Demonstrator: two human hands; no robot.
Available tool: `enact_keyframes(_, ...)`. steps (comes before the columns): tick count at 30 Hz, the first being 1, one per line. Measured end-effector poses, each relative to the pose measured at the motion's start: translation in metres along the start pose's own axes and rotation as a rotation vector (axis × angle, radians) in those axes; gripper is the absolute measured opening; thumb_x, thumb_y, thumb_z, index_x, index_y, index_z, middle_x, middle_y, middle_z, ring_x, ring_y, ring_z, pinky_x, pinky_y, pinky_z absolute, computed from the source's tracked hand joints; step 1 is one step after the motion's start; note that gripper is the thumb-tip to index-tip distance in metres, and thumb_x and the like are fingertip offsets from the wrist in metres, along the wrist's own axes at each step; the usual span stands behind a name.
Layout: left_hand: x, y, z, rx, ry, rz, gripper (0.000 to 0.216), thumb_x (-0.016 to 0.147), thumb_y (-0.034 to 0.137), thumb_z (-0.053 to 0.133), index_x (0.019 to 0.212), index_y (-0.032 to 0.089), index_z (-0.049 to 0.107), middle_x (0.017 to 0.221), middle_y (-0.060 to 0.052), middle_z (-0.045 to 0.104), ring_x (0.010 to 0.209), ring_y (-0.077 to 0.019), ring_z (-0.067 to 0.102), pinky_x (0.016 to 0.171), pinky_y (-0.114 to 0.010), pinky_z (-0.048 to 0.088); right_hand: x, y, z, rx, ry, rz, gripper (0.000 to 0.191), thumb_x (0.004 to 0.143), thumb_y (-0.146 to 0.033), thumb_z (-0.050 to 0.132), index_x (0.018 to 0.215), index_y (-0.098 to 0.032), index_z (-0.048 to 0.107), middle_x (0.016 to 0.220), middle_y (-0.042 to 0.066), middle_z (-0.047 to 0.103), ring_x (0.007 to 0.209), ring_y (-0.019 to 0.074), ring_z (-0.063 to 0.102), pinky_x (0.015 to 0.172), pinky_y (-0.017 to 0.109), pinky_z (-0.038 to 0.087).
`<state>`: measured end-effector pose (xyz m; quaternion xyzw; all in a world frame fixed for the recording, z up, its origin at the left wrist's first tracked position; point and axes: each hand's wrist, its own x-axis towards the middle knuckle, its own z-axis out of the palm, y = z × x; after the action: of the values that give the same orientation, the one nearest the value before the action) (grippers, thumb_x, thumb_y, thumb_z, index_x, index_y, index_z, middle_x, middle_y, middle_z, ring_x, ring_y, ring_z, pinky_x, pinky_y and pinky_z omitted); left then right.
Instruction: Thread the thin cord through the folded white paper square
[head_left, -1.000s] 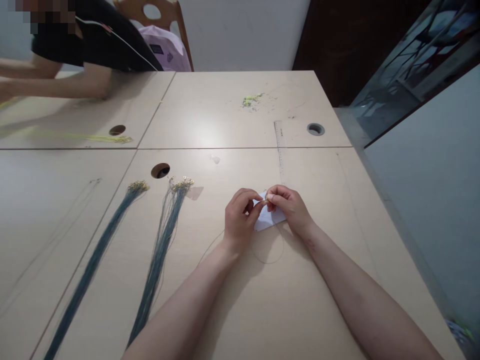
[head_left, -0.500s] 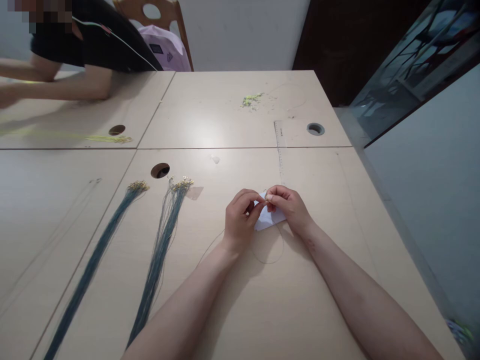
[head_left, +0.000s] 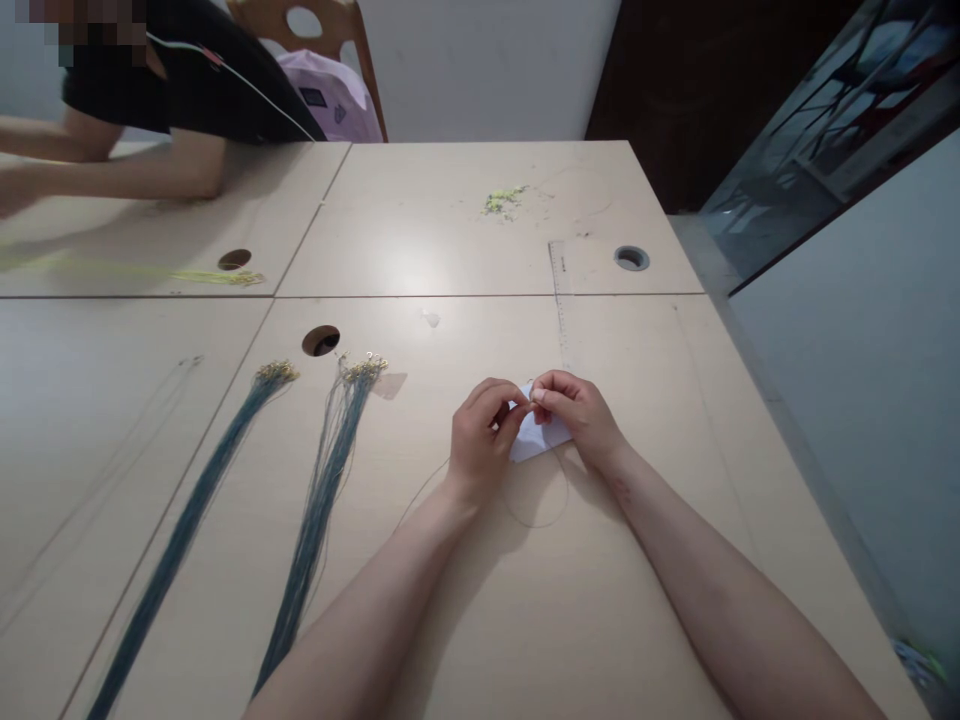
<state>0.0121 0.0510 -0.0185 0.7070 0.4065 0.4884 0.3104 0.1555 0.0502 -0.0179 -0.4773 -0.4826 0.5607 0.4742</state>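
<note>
Hardly anything has moved: I see the left hand [head_left: 480, 440] and right hand [head_left: 576, 408] pinched narrowly together over white paper [head_left: 541, 436], presumably to steady something too tiny to identify.

Chair [head_left: 335, 24]: wooden, pale purple bag [head_left: 341, 97] against it
Person [head_left: 232, 90]: black-clad, elbow [head_left: 201, 178] on the tabletop [head_left: 420, 225]
Wall [head_left: 480, 70]: pale grey

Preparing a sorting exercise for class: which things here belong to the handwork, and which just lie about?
Probably belonging: thin looped cord by the left hand, white paper, blue-green cord bundles.
Apparently lying about: clear ruler, yellow-green scraps, lilac bag.
</note>
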Motion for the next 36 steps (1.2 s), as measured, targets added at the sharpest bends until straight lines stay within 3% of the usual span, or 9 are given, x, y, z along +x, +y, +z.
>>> enact_keyframes(13,0.0011,-0.0021,0.0,0.019,0.097,-0.003,0.004,0.078,0.02,0.059,0.077,0.018,0.056,0.073,-0.001,0.055,0.059,-0.0078,0.046,0.052,-0.021,0.037,-0.0011,-0.0007,0.0012,-0.01,0.023,-0.019,0.014,0.075,-0.031,0.057,0.068,-0.018,0.056,0.057,-0.003,0.054,0.055,0.0105,0.048,0.056,0.025,0.039)
enact_keyframes(26,0.0017,-0.0019,0.0002,0.023,0.05,-0.05,0.007,0.079,0.023,0.058,0.083,0.018,0.061,0.078,-0.002,0.059,0.055,-0.0063,0.044,0.049,-0.02,0.037,-0.0009,0.0015,0.0027,-0.004,0.082,-0.015,0.017,0.074,-0.035,0.059,0.071,-0.019,0.057,0.057,-0.003,0.055,0.056,0.0106,0.049,0.057,0.025,0.04)
enact_keyframes(36,0.0017,-0.0002,0.0001,0.017,0.022,-0.064,0.006,0.08,0.019,0.056,0.083,0.017,0.061,0.078,-0.003,0.06,0.062,-0.0084,0.051,0.051,-0.021,0.038,-0.0012,0.0015,0.0029,0.016,0.083,-0.023,0.016,0.075,-0.034,0.06,0.072,-0.018,0.058,0.058,-0.002,0.055,0.057,0.0104,0.05,0.057,0.025,0.04)
